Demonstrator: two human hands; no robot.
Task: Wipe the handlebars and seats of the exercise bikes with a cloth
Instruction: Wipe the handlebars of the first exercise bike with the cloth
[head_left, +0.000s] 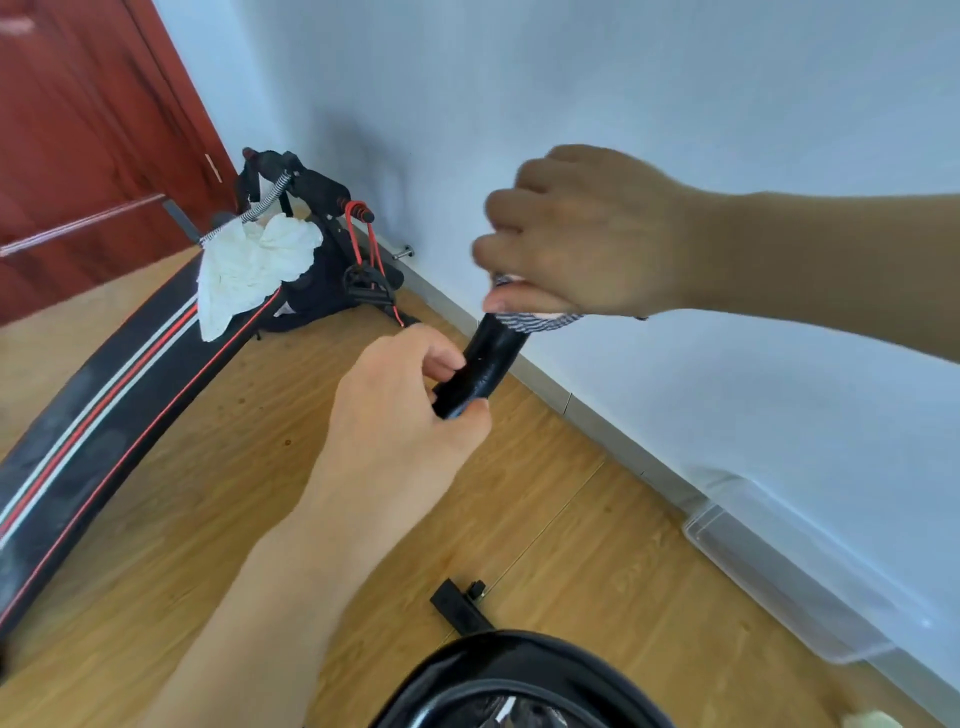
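In the head view, one black handlebar grip (480, 366) is clamped at its lower end by the fingers of the left hand (400, 410), while a striped cloth (535, 319) is pressed over its top end under the closed fingers of the right hand (587, 234), so the handlebar wipe is judged to be in hand. Next, the cloth would need to be drawn down the grip toward the left fingers. Counted: two hands, one striped cloth, one crumpled white cloth (254, 265) well beyond the left fingers, and one seat edge (519, 675) below them.
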